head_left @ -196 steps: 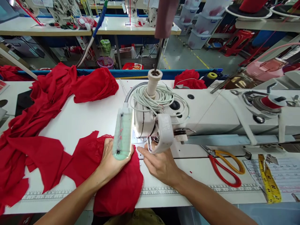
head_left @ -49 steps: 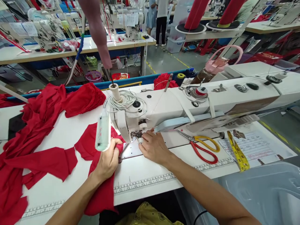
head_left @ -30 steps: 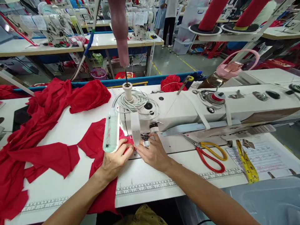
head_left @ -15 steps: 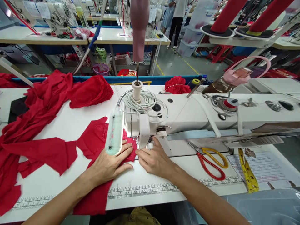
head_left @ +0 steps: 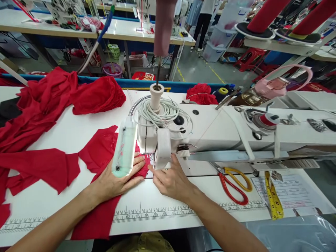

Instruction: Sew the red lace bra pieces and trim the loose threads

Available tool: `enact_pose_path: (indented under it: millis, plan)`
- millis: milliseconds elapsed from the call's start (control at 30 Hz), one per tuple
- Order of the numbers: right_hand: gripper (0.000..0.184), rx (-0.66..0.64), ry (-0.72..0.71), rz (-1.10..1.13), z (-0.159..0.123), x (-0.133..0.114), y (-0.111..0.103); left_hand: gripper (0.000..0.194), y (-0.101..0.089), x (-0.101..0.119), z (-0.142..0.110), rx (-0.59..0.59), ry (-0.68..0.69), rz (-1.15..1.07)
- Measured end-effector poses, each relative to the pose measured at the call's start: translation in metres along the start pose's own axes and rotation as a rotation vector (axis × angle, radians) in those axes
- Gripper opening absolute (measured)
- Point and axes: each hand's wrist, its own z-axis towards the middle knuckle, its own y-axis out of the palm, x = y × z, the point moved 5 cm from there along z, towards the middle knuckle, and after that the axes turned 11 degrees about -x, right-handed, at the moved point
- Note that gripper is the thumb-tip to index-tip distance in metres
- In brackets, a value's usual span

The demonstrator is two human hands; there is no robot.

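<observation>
My left hand (head_left: 118,180) lies flat with fingers spread on a piece of red fabric (head_left: 98,148), just left of the needle area of a white sewing machine (head_left: 210,122). Its fingertips press on the fabric close to the presser foot, partly behind a pale green lamp cover (head_left: 123,148). On the other side of the machine head, my right hand (head_left: 170,178) has its thumb and index finger apart. The index fingertip reaches the fabric's right edge; the other fingers are partly curled. The needle is hidden behind the machine head.
Scissors (head_left: 232,182) with red and yellow handles lie right of my right hand, near a yellow tape measure (head_left: 273,197) and a written sheet (head_left: 294,192). More red fabric (head_left: 47,91) is heaped at left. A pink-lidded bottle (head_left: 271,85) stands behind the machine.
The view has tilted and shifted slightly. Both hands stay beside the machine head, and the red fabric keeps nearly the same place under my left hand.
</observation>
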Motion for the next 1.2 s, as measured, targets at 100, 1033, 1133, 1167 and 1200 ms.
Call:
enact_pose_path:
  millis: [100,1033,1133,1167,1200]
  plan:
    - [0.021,-0.018,0.024,-0.011,-0.001,0.001,0.002,0.044,0.0,-0.003,0.003,-0.004,-0.009,-0.029]
    - [0.033,-0.084,0.093,-0.127,0.002,0.003,0.008,0.036,0.013,-0.024,0.002,0.039,-0.006,-0.034]
    - [0.029,-0.11,0.127,-0.107,0.002,0.006,0.012,0.03,0.016,-0.033,0.006,0.054,-0.011,-0.018]
    - [0.026,-0.109,0.133,-0.098,0.001,0.006,0.013,0.028,0.016,-0.035,0.007,0.067,-0.009,-0.014]
    - [0.022,-0.102,0.134,-0.094,0.001,0.007,0.012,0.027,0.016,-0.036,0.009,0.082,-0.005,-0.012]
